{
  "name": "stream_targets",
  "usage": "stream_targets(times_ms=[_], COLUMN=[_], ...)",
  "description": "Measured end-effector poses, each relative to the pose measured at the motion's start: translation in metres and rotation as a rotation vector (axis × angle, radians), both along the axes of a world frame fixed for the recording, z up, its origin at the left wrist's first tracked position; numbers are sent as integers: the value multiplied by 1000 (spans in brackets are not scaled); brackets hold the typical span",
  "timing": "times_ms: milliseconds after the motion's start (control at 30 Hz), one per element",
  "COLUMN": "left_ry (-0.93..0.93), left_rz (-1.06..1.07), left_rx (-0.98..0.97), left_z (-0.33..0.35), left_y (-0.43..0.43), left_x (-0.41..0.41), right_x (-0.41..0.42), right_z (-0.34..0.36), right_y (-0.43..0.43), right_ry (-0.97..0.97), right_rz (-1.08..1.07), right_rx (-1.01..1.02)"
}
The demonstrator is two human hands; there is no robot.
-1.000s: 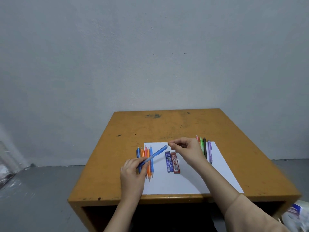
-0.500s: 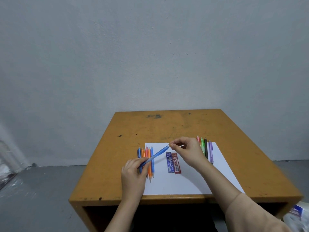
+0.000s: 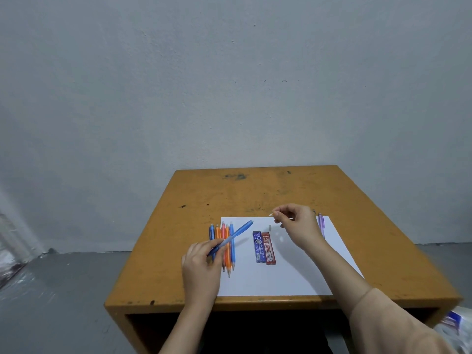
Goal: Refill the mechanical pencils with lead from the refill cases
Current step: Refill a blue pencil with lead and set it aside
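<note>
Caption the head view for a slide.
Left hand holds a blue pencil; right hand pinches a small white piece near two refill cases on paper.

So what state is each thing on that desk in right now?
Blue pencil: held tilted in the left hand.
Small white piece: pinched by the right hand.
Grey cap: loose on the paper.
Blue refill case and red refill case: flat, side by side.
Pencil row: lying on the paper.

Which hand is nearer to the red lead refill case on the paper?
Right. The right hand is just beyond the red refill case, to its right, pinching a small white piece. The left hand is farther off to its left, holding a blue pencil.
</note>
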State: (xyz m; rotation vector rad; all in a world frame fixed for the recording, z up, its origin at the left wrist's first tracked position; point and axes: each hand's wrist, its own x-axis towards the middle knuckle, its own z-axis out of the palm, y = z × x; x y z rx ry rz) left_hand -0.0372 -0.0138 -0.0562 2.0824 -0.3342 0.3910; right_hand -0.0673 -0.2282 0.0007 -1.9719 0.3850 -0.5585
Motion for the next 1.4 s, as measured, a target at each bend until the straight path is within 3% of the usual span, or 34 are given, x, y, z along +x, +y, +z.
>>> stream_targets(times_ms=[367, 833, 1000, 1400], left_ry=[-15, -9, -16, 16], left_rz=[8, -16, -26, -28], left_rx=[0, -2, 10, -19], left_z=[-1, -1, 1, 7], left_y=[0, 0, 1, -1], left_x=[0, 0, -1, -7], right_x=[14, 27, 25, 1], right_z=[-37, -51, -47, -26], right_y=[-6, -8, -6, 19], right_ry=[208, 301, 262, -59], right_rz=[-147, -163, -147, -142], right_rx=[-71, -274, -268, 45])
